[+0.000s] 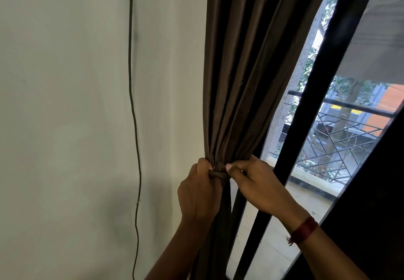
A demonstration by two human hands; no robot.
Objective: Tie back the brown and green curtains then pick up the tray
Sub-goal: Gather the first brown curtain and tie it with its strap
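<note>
Dark brown pleated fabric curtain (244,72) hangs gathered into a narrow bunch between both hands. Left hand (197,192) grips the brown fabric tie band (217,173), fingers curled round its left side. Right hand (258,183) pinches the same band from the right, thumb pressed on the knot. Red thread bracelet (303,231) sits on the right wrist. Left of the left hand: pale painted wall (65,104) with a thin dark cable (132,96) running down it. Right of the right hand: black window frame bar (312,113), balcony railing (341,104) beyond the glass.
</note>
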